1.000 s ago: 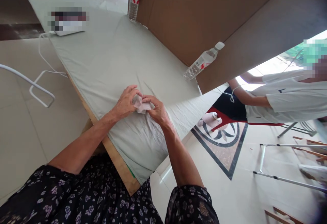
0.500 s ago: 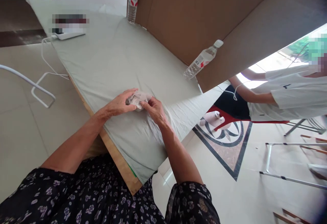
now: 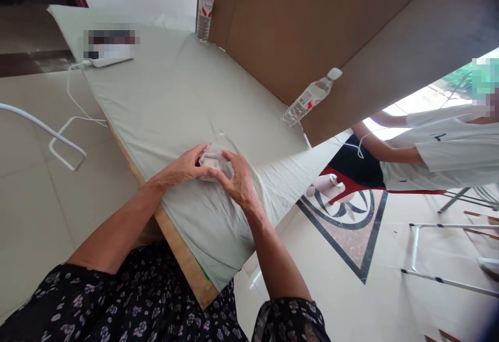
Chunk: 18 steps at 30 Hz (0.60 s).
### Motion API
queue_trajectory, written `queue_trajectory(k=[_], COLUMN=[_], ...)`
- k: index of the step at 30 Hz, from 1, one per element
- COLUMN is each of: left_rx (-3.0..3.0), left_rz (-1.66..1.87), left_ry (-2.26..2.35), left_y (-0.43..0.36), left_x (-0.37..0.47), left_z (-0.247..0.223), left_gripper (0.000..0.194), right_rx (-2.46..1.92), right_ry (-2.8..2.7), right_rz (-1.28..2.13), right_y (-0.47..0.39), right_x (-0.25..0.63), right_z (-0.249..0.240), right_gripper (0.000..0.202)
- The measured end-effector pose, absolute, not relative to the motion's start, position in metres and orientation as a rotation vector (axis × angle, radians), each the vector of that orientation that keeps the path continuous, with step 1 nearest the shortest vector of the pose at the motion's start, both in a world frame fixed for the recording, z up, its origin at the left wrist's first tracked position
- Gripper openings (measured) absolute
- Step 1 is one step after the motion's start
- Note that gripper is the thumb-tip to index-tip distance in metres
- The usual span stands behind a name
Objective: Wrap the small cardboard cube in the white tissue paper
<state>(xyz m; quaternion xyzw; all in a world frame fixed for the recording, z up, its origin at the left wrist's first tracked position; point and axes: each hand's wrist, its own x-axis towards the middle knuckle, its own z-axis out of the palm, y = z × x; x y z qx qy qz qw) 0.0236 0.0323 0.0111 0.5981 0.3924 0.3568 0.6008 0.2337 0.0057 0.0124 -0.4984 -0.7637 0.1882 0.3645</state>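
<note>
A small packet in clear, crinkled plastic (image 3: 212, 162) is held between my two hands, low over the near part of the cloth-covered table (image 3: 171, 92). What lies inside the plastic looks pale and cannot be made out. My left hand (image 3: 189, 164) grips the packet's left side, thumb along the near edge and fingers bent over the far side. On the right, my right hand (image 3: 238, 178) curls round the other side, with its thumb pressed to the near edge close to the left thumb.
One water bottle (image 3: 205, 9) stands at the far edge; another bottle (image 3: 311, 99) stands nearer, both by a large brown cardboard panel (image 3: 280, 30). A white device (image 3: 113, 58) with a cable sits far left. Someone in a white shirt (image 3: 448, 149) sits at right, beyond the panel.
Both thumbs have come closer together along the packet's near edge, and more of its top shows. The whole view has shifted slightly, with things appearing a little lower.
</note>
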Motion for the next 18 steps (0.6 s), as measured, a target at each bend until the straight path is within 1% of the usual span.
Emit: queue_trajectory(k=[2,4,7,10,11,13,16,18], left_rx=[1.360,1.324,1.289,1.289,1.291,1.301,1.361,1.397], left_rz=[0.840,0.845,0.841,0.847,0.843,0.831,0.817,0.824], left_ry=[0.932,0.935,0.910,0.926,0.931,0.943,0.993,1.041], left_y=[0.031,0.031,0.032,0.034,0.035,0.035,0.036,0.036], left_x=[0.023,0.023,0.024,0.026,0.026,0.026,0.026,0.026], left_z=[0.009,0.007,0.004,0.004,0.005,0.007,0.010,0.011], left_gripper=[0.092,0.099,0.097,0.094,0.094,0.097,0.098,0.096], right_rx=[-1.229,-1.200,-1.179,-1.209,-1.233,-1.271,-1.245,-1.219], right_ry=[-2.039,-2.072,-2.078,-1.963,-1.903,-1.816,-1.787,-1.736], right_rz=[0.503,0.575,0.678,0.585,0.563,0.630,0.938,1.102], right_y=[0.010,0.017,0.022,0.020,0.019,0.019,0.024,0.029], right_x=[0.230,0.230,0.233,0.240,0.243,0.248,0.249,0.244], right_z=[0.012,0.013,0.013,0.009,0.007,0.002,-0.004,-0.006], right_gripper=[0.061,0.062,0.057,0.054,0.057,0.074,0.102,0.109])
